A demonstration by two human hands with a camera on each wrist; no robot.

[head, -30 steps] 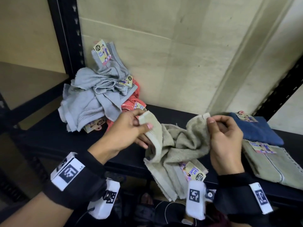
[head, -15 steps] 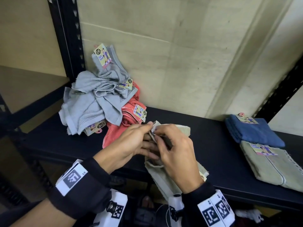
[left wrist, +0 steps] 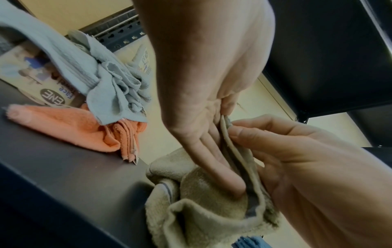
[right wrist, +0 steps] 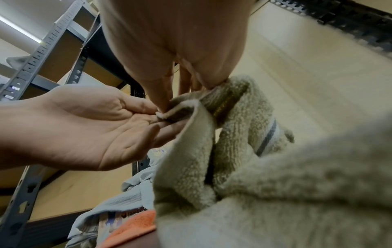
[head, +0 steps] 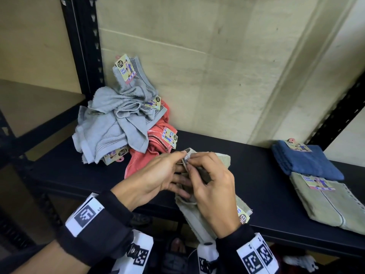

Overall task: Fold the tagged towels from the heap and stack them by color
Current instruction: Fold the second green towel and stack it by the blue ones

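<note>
A beige towel (head: pixel 222 160) (left wrist: pixel 201 209) (right wrist: pixel 233 151) hangs doubled over the front edge of the black shelf (head: pixel 256 175), its paper tag (head: pixel 243 215) at the lower right. My left hand (head: pixel 182 155) (left wrist: pixel 212 83) (right wrist: pixel 84 125) and right hand (head: pixel 190 160) (left wrist: pixel 297 151) (right wrist: pixel 180 42) meet at its top. Both pinch the two matched corners together. The left fingers lie straight along the cloth with the thumb on top. The heap of grey towels (head: pixel 118 125) over a coral towel (head: pixel 156 149) lies just left of my hands.
At the right of the shelf lie a folded blue towel (head: pixel 306 161) and, in front of it, a folded beige towel (head: pixel 331 206), both tagged. A black upright post (head: pixel 85 46) stands behind the heap. The wall runs close behind the shelf.
My right hand swung left and brought its towel corner onto the corner in my left hand, doubling the towel. In the last half second the hands barely moved.
</note>
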